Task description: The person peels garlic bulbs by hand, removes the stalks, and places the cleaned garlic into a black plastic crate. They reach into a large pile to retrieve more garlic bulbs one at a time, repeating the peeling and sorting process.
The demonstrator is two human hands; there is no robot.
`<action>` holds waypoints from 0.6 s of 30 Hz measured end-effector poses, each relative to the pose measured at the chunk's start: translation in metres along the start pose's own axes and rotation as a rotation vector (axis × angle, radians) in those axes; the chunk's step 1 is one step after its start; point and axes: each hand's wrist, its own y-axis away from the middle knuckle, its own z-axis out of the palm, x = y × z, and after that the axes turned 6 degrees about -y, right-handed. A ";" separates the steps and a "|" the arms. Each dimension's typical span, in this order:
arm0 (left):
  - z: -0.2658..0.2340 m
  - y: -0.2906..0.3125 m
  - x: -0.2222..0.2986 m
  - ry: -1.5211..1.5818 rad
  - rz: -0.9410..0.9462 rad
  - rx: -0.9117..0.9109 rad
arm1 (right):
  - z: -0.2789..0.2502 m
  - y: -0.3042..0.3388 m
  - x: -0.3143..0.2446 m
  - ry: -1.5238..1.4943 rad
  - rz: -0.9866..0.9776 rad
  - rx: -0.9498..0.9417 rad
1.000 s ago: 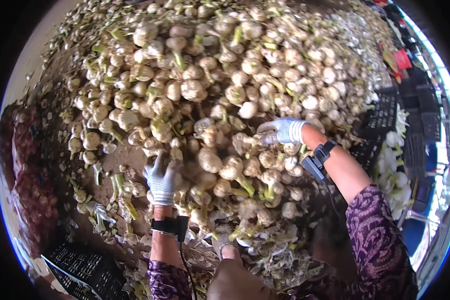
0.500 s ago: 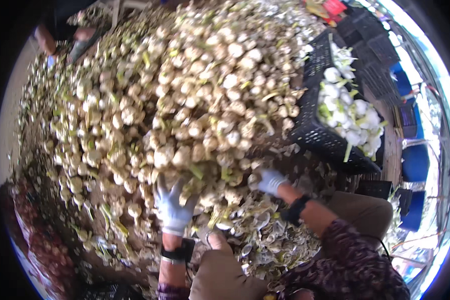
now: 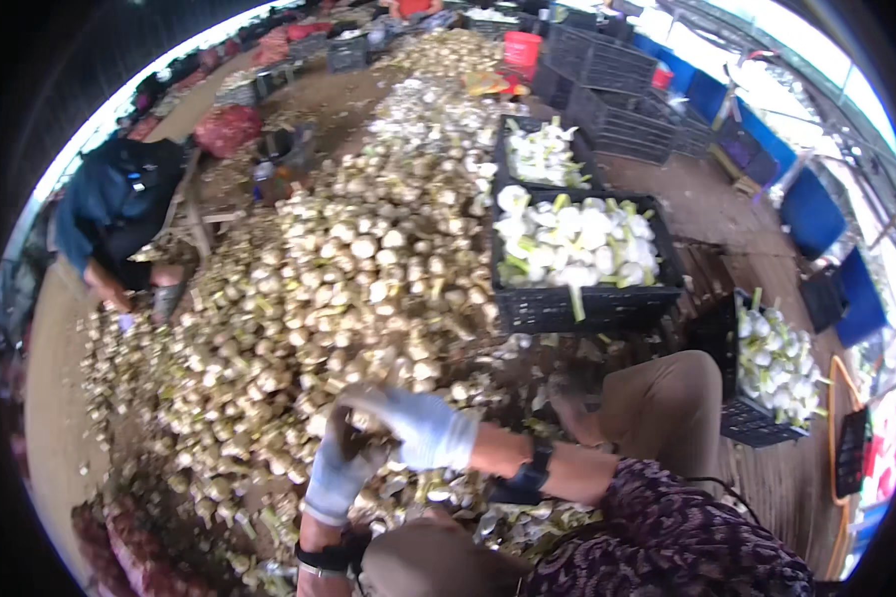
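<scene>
1. At the near edge of the heap of bulbs (image 3: 368, 244), head view: the gloved left hand (image 3: 338, 473) points up and away from the body, while the gloved right hand (image 3: 423, 426) comes across from the right, so that the two meet at the fingers.

2. State of the hands: both have bent fingers, brought close together. Blur and overlap hide what lies between them; whether either grips a bulb cannot be told.

3. Position of the bulbs: buff ones lie loose in the heap, beyond and to the left of the hands. Whiter bulbs (image 3: 582, 239), with green stalks, fill a black crate (image 3: 587, 308) right of the heap; a second filled crate (image 3: 752, 423) stands beyond the bent knee (image 3: 667, 398).

4. Step in hand, as judged: two-handed work on bulbs from the heap, probably cleaning, given the pale peelings (image 3: 513, 522) below the hands and the whiter crate contents.

5. Next move, as judged: it calls for a secure hold with one hand while the other works, then clear passage over the knee toward a crate.
</scene>
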 end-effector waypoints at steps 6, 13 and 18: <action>0.041 0.030 0.100 -0.056 0.128 0.150 | -0.054 0.056 -0.029 -0.736 -0.469 0.448; 0.103 0.073 0.115 -0.539 0.383 0.247 | -0.044 0.107 -0.049 -1.402 0.071 0.383; 0.143 0.087 0.104 -0.924 0.670 0.443 | -0.036 0.126 -0.050 -1.514 0.072 0.480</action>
